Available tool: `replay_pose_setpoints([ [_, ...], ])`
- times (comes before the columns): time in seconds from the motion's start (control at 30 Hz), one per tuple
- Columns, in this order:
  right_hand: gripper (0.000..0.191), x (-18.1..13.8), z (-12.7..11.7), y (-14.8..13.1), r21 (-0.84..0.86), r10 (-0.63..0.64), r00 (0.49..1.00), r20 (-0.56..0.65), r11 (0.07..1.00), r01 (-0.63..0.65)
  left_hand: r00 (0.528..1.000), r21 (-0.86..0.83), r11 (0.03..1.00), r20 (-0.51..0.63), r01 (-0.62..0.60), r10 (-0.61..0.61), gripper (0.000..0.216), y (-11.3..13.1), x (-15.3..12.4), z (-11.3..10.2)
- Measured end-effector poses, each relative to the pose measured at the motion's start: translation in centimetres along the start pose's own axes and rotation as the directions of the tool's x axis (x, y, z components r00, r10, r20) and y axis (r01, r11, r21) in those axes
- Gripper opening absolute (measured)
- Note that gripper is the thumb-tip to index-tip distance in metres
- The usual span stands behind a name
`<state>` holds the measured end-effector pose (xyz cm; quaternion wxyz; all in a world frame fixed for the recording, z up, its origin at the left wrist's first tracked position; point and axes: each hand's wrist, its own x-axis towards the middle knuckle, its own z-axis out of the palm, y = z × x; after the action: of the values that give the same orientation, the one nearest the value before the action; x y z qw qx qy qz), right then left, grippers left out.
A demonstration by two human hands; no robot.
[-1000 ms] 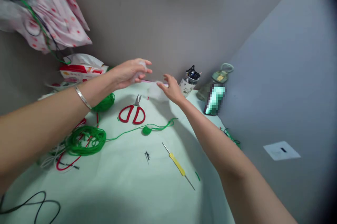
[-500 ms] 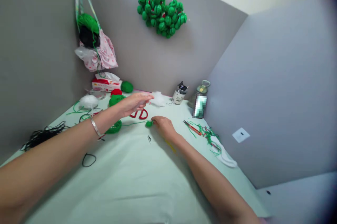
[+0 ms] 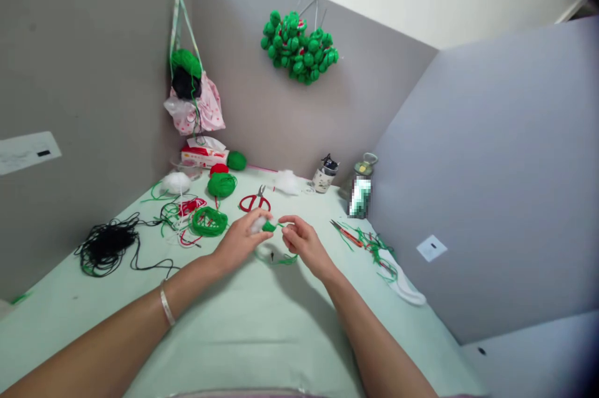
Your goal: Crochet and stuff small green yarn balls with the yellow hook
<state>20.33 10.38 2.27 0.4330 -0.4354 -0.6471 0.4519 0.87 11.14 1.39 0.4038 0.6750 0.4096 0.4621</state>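
Note:
My left hand (image 3: 239, 238) is closed around a small green crocheted piece (image 3: 268, 227) and a tuft of white stuffing (image 3: 257, 225) beside it, both held above the table. At the right of the piece, my right hand (image 3: 303, 243) has its fingers curled, pinching what looks like a green strand (image 3: 280, 225) from it. Loose green yarn (image 3: 286, 259) lies on the table below the hands. Red-handled scissors (image 3: 255, 201) rest just beyond my left hand. Farther back sits a larger heap of white stuffing (image 3: 287, 183).
Green yarn skeins (image 3: 210, 222), a white yarn ball (image 3: 176, 183) and a black cord bundle (image 3: 107, 246) lie at left. Orange-handled snips (image 3: 347, 234), yarn scraps and a white strip (image 3: 403, 282) are at right. A cup (image 3: 324, 176) and a jar (image 3: 365, 167) stand behind.
My left hand has drawn back from near the white stuffing and now holds a tuft with the green piece, which my right hand held before. The view has shifted, showing more at left.

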Motion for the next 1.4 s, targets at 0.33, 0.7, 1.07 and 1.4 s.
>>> replay_pose_setpoints([
  [0.33, 0.031, -0.8, 0.2, -1.5, 0.098, 0.011, 0.994, -0.112, 0.995, 0.000, 0.996, -0.046, 0.999, 0.085, -0.023, 0.027, 0.013, -1.0, -1.1, 0.8],
  [0.7, 0.039, -0.4, -0.5, 0.4, -0.106, 0.142, 0.989, -0.033, 0.984, -0.145, 0.989, -0.258, 0.958, -0.047, 0.122, -0.139, 0.047, -0.4, -0.4, 0.8],
  [1.07, 0.029, -0.3, 1.7, 1.4, -0.068, 0.083, 0.966, -0.245, 0.992, -0.102, 0.962, -0.529, 0.824, -0.051, 0.201, -0.267, 0.027, 0.4, -0.1, 1.0],
  [1.4, 0.022, -0.3, 3.7, 2.4, 0.081, 0.171, 0.967, -0.187, 0.984, -0.158, 0.970, -0.219, 0.975, -0.232, 0.021, -0.073, 0.007, -1.3, -0.2, 2.7],
])
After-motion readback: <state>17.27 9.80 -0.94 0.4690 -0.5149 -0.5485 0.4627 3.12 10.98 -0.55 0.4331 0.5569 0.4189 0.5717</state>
